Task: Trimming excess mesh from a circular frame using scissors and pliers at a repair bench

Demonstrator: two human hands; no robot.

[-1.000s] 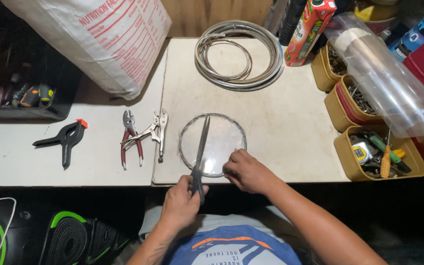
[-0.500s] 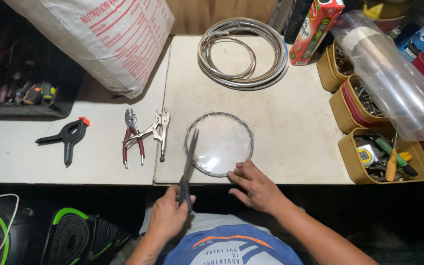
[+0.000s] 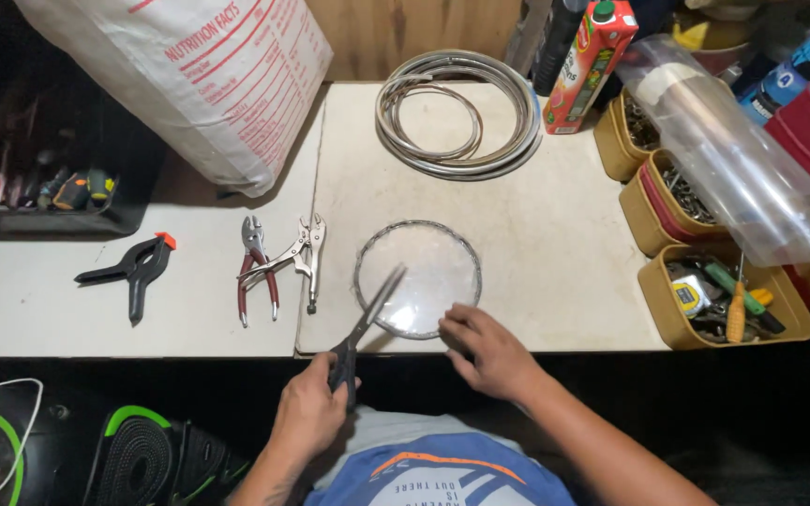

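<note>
A clear round plastic disc (image 3: 428, 267) with a wavy rim lies flat on the pale worktop (image 3: 555, 234) near its front edge. My left hand (image 3: 311, 412) grips the black handles of a pair of scissors (image 3: 367, 317), whose blades are slightly apart and point up to the right over the disc's left edge. My right hand (image 3: 482, 349) rests on the worktop with its fingertips on the disc's near right rim.
Locking pliers (image 3: 297, 258), red-handled pliers (image 3: 257, 267) and a black spring clamp (image 3: 133, 272) lie to the left. A wire coil (image 3: 457, 117) sits behind the disc. A white printed sack (image 3: 208, 80), a red carton (image 3: 588, 66), yellow tool bins (image 3: 705, 309) and a plastic-wrapped roll (image 3: 733, 159) surround the surface.
The scissors swung from pointing straight across the disc's middle to slanting over its left edge. My left hand drew back toward me, and my right hand stayed at the disc's near rim.
</note>
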